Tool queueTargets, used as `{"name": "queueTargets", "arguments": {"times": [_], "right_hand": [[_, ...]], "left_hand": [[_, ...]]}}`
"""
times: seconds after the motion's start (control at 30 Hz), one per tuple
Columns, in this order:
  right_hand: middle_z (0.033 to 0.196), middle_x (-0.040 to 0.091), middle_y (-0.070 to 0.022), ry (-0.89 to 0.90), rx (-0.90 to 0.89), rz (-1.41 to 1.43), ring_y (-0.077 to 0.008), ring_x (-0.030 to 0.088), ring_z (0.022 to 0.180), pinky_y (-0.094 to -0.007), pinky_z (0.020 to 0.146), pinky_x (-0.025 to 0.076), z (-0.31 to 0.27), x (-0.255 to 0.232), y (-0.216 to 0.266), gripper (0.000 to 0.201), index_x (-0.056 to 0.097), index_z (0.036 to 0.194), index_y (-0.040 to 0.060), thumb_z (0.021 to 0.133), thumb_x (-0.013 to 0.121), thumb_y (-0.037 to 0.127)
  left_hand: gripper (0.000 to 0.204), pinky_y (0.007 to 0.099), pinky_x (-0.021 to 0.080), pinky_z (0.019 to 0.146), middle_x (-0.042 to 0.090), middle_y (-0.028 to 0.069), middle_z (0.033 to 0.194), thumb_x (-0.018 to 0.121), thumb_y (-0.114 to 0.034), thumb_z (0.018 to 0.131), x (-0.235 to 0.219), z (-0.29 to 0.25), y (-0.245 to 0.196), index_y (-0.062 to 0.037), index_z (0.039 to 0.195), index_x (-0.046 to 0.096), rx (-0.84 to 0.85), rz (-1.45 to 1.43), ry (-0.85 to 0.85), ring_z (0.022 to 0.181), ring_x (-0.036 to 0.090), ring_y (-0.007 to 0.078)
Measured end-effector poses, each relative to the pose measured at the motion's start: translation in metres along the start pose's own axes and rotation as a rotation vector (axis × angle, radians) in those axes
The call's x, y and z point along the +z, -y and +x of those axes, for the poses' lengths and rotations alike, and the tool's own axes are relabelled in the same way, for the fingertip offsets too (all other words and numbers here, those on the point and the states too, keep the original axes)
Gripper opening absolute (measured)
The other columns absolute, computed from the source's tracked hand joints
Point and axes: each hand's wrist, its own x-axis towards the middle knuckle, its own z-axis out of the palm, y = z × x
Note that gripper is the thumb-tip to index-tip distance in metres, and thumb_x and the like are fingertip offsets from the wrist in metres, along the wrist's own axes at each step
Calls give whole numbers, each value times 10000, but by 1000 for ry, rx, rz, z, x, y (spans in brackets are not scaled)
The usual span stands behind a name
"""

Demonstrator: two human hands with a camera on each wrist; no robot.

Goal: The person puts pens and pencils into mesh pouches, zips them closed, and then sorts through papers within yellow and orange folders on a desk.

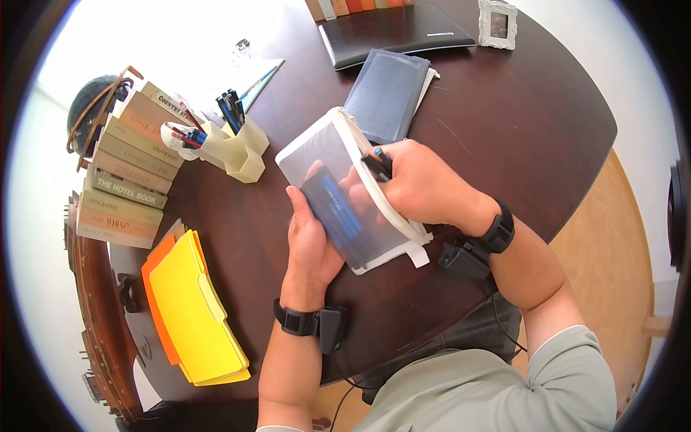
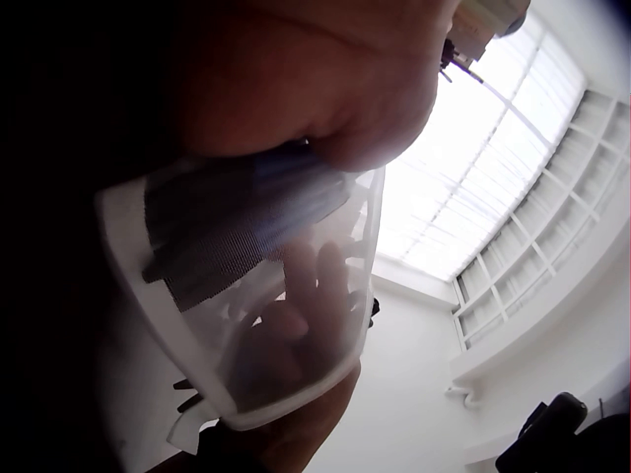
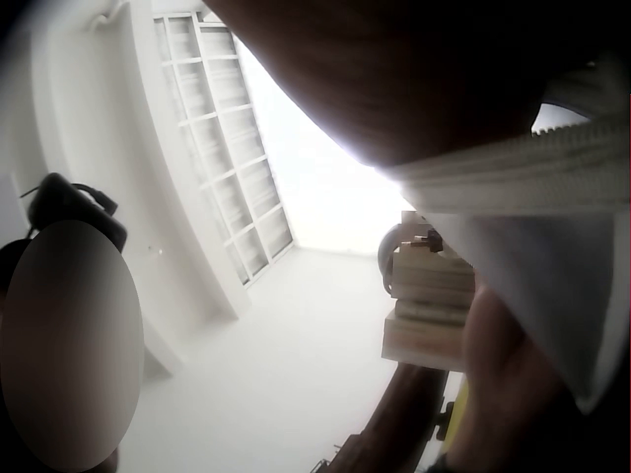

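Observation:
In the head view a translucent mesh zip pouch (image 1: 309, 147) with white edging is tilted above the table. My left hand (image 1: 314, 245) holds it from below and behind, its thumb along the left side. My right hand (image 1: 425, 180) is at the zipped edge, with some fingers inside the pouch, gripping pens (image 1: 376, 165) whose dark and blue ends stick out past the thumb. Through the mesh lie several black and blue pens (image 1: 344, 212). In the left wrist view fingers show blurred behind the mesh, inside the white border (image 2: 128, 227). The zipper (image 3: 523, 168) crosses the right wrist view.
Beyond the pouch lie a grey-blue mesh pouch (image 1: 389, 90) and a black laptop (image 1: 396, 36). At left stand a cream pen holder (image 1: 248, 155) and a row of books (image 1: 133, 162). Yellow folders (image 1: 191, 309) lie nearer me. A picture frame (image 1: 497, 25) stands at the back right.

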Motion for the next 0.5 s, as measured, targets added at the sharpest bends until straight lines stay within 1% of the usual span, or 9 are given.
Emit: {"name": "queueTargets", "arguments": {"times": [0.03, 0.07, 0.17, 0.27, 0.37, 0.4, 0.5], "right_hand": [[736, 703, -125, -31, -16, 0, -195, 672, 660, -357, 642, 526, 2, 0, -1, 257, 733, 953, -7, 894, 754, 242], [715, 699, -89, -64, -75, -17, -146, 631, 616, -334, 602, 511, 2, 0, -3, 261, 721, 965, -6, 951, 707, 255], [702, 684, -56, -165, -10, 153, -103, 609, 595, -288, 576, 500, 1, 1, 1, 284, 715, 983, -9, 986, 688, 274], [681, 655, -27, -204, -35, 187, -73, 580, 568, -248, 549, 474, 4, -3, -4, 353, 726, 1009, -3, 1026, 668, 345], [652, 613, -9, -285, -2, 320, -69, 553, 547, -244, 533, 454, 6, -8, 1, 417, 735, 1024, 1, 1034, 661, 411], [636, 569, 12, -328, 0, 331, -63, 534, 547, -244, 525, 436, 6, -8, 3, 461, 742, 1011, 11, 1040, 639, 459], [689, 539, 28, -349, -38, 386, -55, 497, 568, -229, 543, 426, 5, -15, 3, 481, 739, 1034, 15, 1039, 631, 484]], "left_hand": [[679, 526, 506, 1103, 550, 190, 1433, 199, -609, 1084, 0, 0, 0, -188, 1605, 310, 7, -18, -7, 1321, 570, 347], [679, 520, 503, 1107, 556, 187, 1419, 203, -610, 1083, -1, 1, 1, -189, 1605, 311, 10, -22, -21, 1316, 572, 348], [681, 500, 501, 1110, 570, 176, 1379, 218, -617, 1080, -3, 2, 1, -195, 1605, 317, 14, -15, -55, 1293, 582, 348], [686, 481, 511, 1092, 576, 169, 1356, 232, -628, 1075, -6, 1, 1, -201, 1604, 327, 8, 26, -76, 1257, 598, 338], [688, 471, 523, 1068, 575, 166, 1360, 238, -634, 1074, -6, 1, 1, -206, 1602, 336, 5, 40, -88, 1232, 608, 328], [686, 471, 524, 1063, 575, 164, 1360, 239, -634, 1074, -6, 1, 1, -207, 1602, 339, 3, 35, -86, 1230, 609, 328], [683, 471, 528, 1055, 579, 159, 1356, 238, -632, 1076, -4, 0, 0, -208, 1601, 343, 0, 41, -90, 1228, 609, 330]]}}
